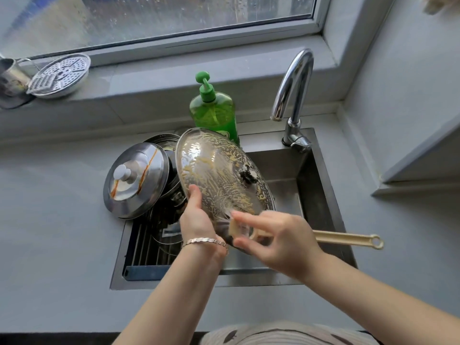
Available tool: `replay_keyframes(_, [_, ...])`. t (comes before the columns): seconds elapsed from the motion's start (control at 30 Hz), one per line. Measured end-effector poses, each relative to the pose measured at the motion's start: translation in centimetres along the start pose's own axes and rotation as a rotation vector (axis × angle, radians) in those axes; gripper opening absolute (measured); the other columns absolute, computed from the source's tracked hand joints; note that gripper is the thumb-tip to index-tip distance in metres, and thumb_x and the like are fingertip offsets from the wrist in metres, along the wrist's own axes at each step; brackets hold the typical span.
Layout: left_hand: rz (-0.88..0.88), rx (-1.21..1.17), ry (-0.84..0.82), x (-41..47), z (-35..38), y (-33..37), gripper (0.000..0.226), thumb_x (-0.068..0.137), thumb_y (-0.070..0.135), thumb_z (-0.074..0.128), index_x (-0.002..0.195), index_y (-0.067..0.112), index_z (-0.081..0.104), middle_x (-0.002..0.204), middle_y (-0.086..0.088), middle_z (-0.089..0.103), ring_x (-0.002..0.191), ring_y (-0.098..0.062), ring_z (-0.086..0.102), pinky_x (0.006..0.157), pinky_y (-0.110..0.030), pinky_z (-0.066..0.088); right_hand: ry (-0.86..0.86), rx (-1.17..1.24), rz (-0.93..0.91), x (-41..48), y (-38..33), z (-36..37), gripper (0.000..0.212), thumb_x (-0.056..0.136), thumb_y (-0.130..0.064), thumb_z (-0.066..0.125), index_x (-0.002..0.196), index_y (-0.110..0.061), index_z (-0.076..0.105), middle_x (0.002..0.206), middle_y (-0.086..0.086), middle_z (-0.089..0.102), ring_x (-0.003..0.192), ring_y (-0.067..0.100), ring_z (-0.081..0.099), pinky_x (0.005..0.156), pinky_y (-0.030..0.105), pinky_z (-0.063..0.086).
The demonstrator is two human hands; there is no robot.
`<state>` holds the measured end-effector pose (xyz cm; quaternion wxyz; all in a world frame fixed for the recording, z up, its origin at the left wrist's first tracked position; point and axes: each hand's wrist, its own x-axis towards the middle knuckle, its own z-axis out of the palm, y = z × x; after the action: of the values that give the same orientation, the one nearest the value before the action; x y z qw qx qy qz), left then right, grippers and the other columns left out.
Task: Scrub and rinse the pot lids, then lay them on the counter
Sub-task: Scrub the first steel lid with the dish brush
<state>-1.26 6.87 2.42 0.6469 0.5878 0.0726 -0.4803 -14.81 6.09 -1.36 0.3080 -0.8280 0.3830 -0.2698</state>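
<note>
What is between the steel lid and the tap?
In the head view, the soapy glass lid is between the steel lid and the tap; the left hand holds it tilted over the sink.

left hand (196, 217) is gripping the glass lid (219, 170) | right hand (276, 240) is holding the brush (348, 239) | both forearms are angling inward

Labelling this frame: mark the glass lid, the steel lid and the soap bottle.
glass lid (219, 170), head view, on its soapy glass dome.
steel lid (149, 188), head view, on its shiny top beside the knob.
soap bottle (214, 113), head view, on its green body.
</note>
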Motion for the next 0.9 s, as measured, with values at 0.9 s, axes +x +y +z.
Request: replay_keyframes(0.9, [-0.062, -0.161, 0.046, 0.9, -1.4, 1.2, 0.028, 0.090, 0.041, 0.054, 0.093, 0.014, 0.061, 0.102, -0.007, 0.066, 0.090, -0.026, 0.062, 0.086, -0.049, 0.047, -0.066, 0.236, 0.450, 0.4, 4.3, -2.2, 0.036, 0.078, -0.043, 0.068, 0.113, -0.042, 0.062, 0.045, -0.012, 0.044, 0.048, 0.007, 0.041, 0.054, 0.023, 0.031])
